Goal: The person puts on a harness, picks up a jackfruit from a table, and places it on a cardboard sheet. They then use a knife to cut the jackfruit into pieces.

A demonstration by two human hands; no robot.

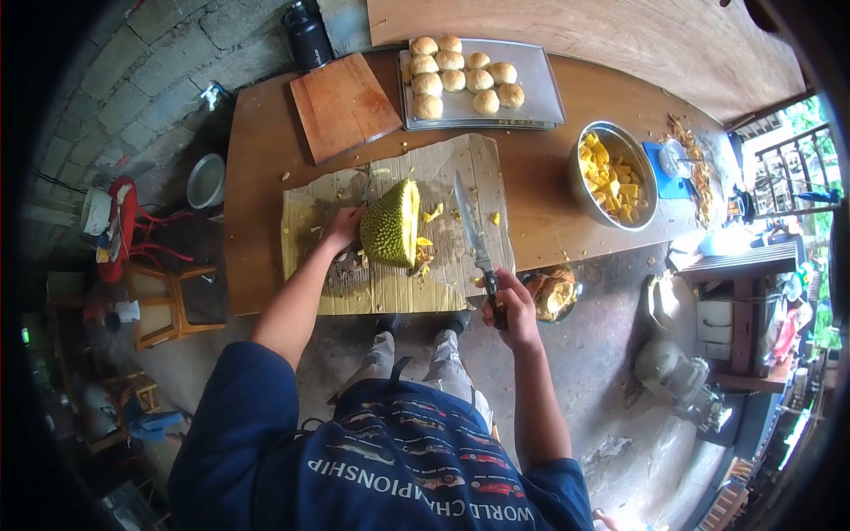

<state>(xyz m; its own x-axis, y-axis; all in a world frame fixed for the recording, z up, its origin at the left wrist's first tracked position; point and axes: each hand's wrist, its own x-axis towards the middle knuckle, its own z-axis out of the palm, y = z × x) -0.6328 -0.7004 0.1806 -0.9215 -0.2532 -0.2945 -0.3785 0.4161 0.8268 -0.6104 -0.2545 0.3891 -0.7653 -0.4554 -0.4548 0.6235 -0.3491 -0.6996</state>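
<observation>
A cut piece of jackfruit [386,225], with spiky green rind and a yellow cut face turned right, stands on a flattened cardboard sheet [310,279]. My left hand [343,228] grips it at its left side, with some fingers hidden behind the rind. In my right hand [513,310] is the black handle of a long knife [473,226]. Its blade points away from me over the cardboard, apart from the fruit. Small yellow jackfruit scraps [433,213] lie between the fruit and the blade.
A metal bowl [652,211] of yellow jackfruit pieces stands on the right of the table. Behind the cardboard are a wooden board [343,106] and a tray [540,97] of round buns [452,80]. A black bottle [307,37] stands at the back. Rind fills a container [552,294] below the table edge.
</observation>
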